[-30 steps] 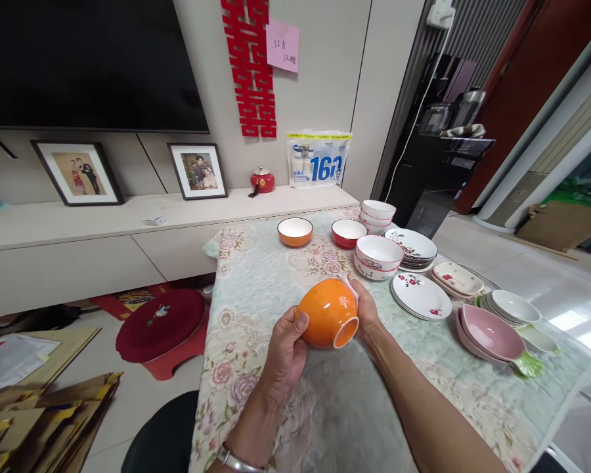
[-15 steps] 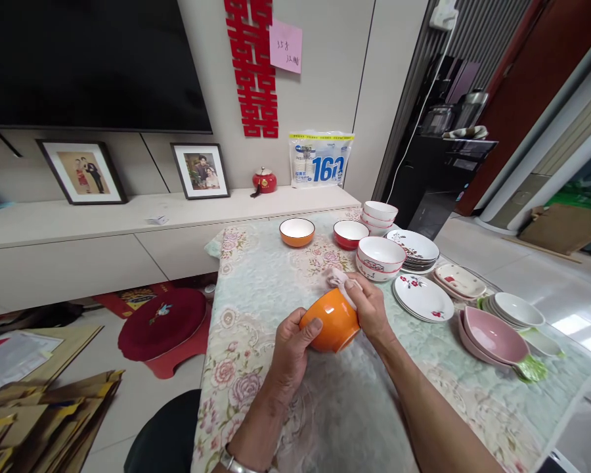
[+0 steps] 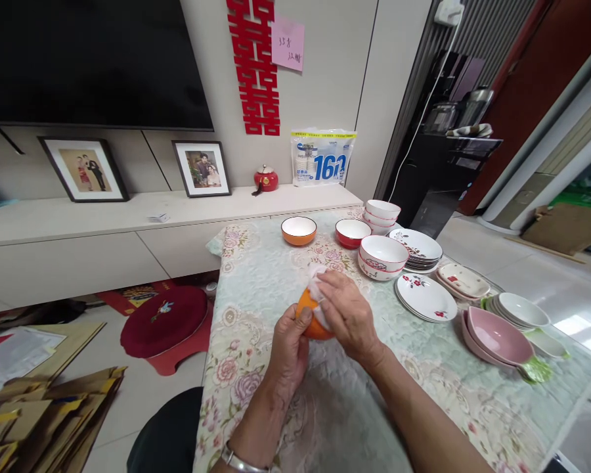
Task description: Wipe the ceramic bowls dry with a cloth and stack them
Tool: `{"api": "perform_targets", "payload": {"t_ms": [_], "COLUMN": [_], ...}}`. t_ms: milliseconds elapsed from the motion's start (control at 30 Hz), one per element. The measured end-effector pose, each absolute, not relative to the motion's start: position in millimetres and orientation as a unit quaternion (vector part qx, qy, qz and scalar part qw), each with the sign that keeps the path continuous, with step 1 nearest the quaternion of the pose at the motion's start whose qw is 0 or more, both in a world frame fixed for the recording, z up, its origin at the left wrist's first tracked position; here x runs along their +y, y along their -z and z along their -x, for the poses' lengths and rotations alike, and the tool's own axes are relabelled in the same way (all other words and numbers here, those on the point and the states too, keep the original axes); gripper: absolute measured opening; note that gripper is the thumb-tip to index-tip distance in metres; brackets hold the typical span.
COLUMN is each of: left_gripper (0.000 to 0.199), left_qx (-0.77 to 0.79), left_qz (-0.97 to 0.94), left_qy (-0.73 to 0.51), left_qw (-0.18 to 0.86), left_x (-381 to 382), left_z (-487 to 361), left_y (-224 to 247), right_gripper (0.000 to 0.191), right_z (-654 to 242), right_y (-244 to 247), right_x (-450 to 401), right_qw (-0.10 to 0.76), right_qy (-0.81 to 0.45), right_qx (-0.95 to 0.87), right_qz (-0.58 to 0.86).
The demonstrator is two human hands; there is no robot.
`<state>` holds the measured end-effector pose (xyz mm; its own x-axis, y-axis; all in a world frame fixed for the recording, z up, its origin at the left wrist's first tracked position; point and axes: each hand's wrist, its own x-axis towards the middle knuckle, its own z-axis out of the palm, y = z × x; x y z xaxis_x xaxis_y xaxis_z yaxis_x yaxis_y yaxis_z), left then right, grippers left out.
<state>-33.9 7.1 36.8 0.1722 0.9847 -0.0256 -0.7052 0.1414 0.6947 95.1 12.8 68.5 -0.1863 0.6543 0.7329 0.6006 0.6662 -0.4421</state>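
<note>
An orange bowl (image 3: 305, 303) is held above the table, its glossy outside facing me. My left hand (image 3: 290, 341) grips its left edge, thumb on the outer wall. My right hand (image 3: 347, 312) presses a white cloth (image 3: 316, 276) against the bowl and covers much of its right side. Farther back on the table stand an orange bowl with a white inside (image 3: 299, 231) and a red bowl with a white inside (image 3: 353, 233). The inside of the held bowl is hidden.
On the right are stacked white bowls (image 3: 383, 253), floral plates (image 3: 426, 297), a pink dish (image 3: 500, 336) and green-edged bowls (image 3: 522, 309). Behind the table a cabinet (image 3: 177, 223) holds framed photos and a red jar (image 3: 266, 179). A red stool (image 3: 165, 322) stands left of the table.
My right hand has moved left with the cloth, from the bowl's right rim onto its outer side. The bowl has turned and shifted slightly left, still in my left hand.
</note>
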Motion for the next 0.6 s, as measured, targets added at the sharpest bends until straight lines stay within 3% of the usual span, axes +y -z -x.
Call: {"api": "perform_targets", "payload": {"t_ms": [167, 300, 600], "left_gripper": [0.025, 0.030, 0.034], "left_qx": [0.269, 0.288, 0.242], "left_qz": [-0.316, -0.320, -0.300], "left_qy": [-0.576, -0.575, -0.565], "left_qw": [0.705, 0.695, 0.729], "left_x": [3, 2, 3], "left_z": [33, 34, 36], "left_y": [-34, -33, -41], "right_gripper": [0.029, 0.030, 0.035], "right_z": [-116, -116, -111], "right_y": [-56, -42, -40], "right_x": [32, 43, 43], "right_qw": [0.606, 0.644, 0.630], "right_qy": [-0.299, -0.511, -0.636], "right_qx": [-0.549, -0.336, -0.233], "right_qz": [0.492, 0.460, 0.380]}}
